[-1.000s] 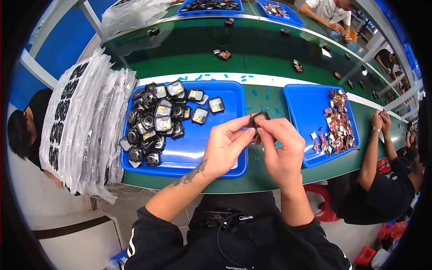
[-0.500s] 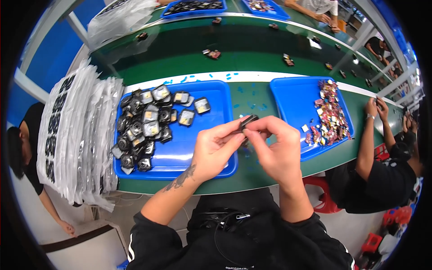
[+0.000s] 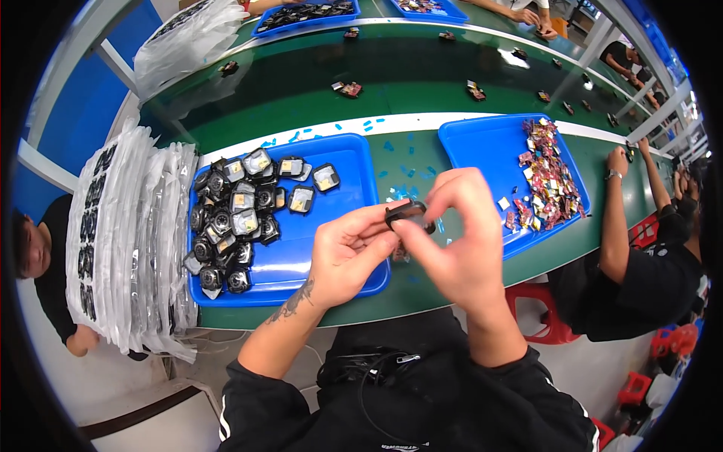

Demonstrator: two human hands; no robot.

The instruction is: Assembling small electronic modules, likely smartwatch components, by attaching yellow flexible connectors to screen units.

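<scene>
A small black watch case (image 3: 399,213) is held over the green strip between two blue trays. My left hand (image 3: 348,252) pinches it by one side, thumb below and fingers behind. My right hand (image 3: 468,252) is closed at its other side, with the thumb across the opening and the index finger bent at the rim; the fingertips are partly hidden. To the left, a blue tray (image 3: 331,226) carries a heap of similar black watch cases (image 3: 233,211). The blue tray on the right (image 3: 471,143) bears a pile of small reddish circuit boards with pale parts (image 3: 548,181).
Bagged sheets (image 3: 128,248) stand stacked beside the left tray. Small blue scraps (image 3: 407,190) litter the bench. Beyond the white ledge, small assemblies (image 3: 349,90) lie on a green conveyor (image 3: 286,102). A co-worker (image 3: 625,279) sits at the right; another person (image 3: 49,256) is at the left.
The watch case has tipped to show its opening, and my right hand's index finger has lifted and bent. The view has shifted slightly. The person at the left has moved further into view.
</scene>
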